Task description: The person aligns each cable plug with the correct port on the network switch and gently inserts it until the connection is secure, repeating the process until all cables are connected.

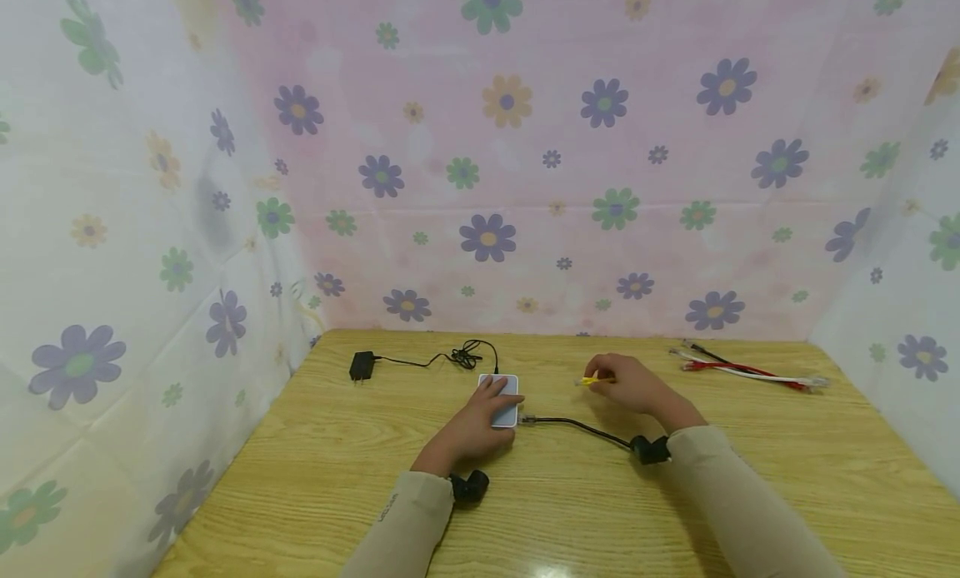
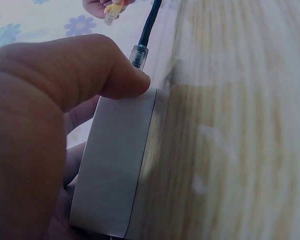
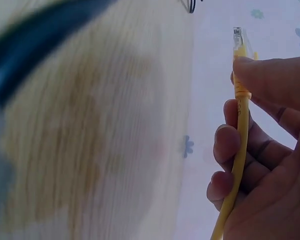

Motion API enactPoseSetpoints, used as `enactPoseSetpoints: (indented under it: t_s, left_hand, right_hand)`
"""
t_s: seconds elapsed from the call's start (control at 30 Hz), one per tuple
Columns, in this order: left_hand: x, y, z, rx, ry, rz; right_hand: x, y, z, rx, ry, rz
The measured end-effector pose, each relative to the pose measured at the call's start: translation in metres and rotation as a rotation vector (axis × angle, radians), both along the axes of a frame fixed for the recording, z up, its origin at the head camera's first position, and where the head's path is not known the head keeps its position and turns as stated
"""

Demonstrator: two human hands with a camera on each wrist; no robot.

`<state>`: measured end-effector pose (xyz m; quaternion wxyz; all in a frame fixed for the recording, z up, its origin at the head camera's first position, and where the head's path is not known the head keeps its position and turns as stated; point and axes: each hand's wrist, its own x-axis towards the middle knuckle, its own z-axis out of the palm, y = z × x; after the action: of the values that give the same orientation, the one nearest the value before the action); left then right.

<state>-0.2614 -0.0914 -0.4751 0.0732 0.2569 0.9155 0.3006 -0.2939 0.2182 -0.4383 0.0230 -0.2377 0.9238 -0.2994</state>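
White box (image 1: 507, 417) sat on the wood-grain table (image 1: 555, 511), slightly left of center. Left hand (image 1: 476, 420) gripped it from the near left: fingers spread over the top face, thumb pressed on the near side wall by the right corner. Black network cable (image 1: 581, 426) met the box's right side at its clear plug (image 1: 528, 419); thumb partly hid the joint in the left wrist view, so couldn't tell how deep it was seated. That cable ran right and near, up to the black wrist camera (image 1: 649, 450) on the right arm; past there, hidden. Right hand (image 1: 633, 382) was off to the right of the box, well apart from the left hand, pinching the yellow cable (image 3: 243, 120) just behind its clear connector (image 3: 238, 38), thumb on one side. Its other fingers curled round the yellow length below. Connector tip pointed left toward the box side, not touching it. Black power adapter (image 1: 362, 365) lay far left, prongs facing near; its thin cord (image 1: 465, 358) ran right through a tangled coil to the box's far edge. Loose bundle of red, white and black cables (image 1: 750, 371) lay far right, crossing each other. Beige sleeves (image 1: 750, 503) on both arms, floral cloth (image 1: 420, 261) behind the table.
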Motion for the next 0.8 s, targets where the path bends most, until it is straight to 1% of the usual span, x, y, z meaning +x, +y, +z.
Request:
enactPoseSetpoints:
  t_s: [0.13,0.37,0.5,0.63,0.8]
  left_hand:
    - [0.0,0.0,-0.001,0.0,-0.009,0.007]
    - [-0.001,0.0,0.0,0.006,-0.011,0.006]
    - [-0.001,0.0,0.0,0.008,-0.019,0.009]
    - [-0.001,0.0,-0.001,0.005,-0.012,0.008]
    - [-0.001,0.0,-0.001,-0.005,-0.005,0.012]
  right_hand:
    - [0.001,-0.005,-0.001,-0.017,-0.017,0.001]
    - [0.002,-0.013,-0.001,-0.039,-0.017,0.008]
    - [0.003,-0.017,-0.003,-0.049,-0.045,0.002]
    - [0.003,-0.021,-0.006,-0.058,-0.066,0.003]
    - [0.003,-0.026,-0.008,-0.065,-0.069,0.017]
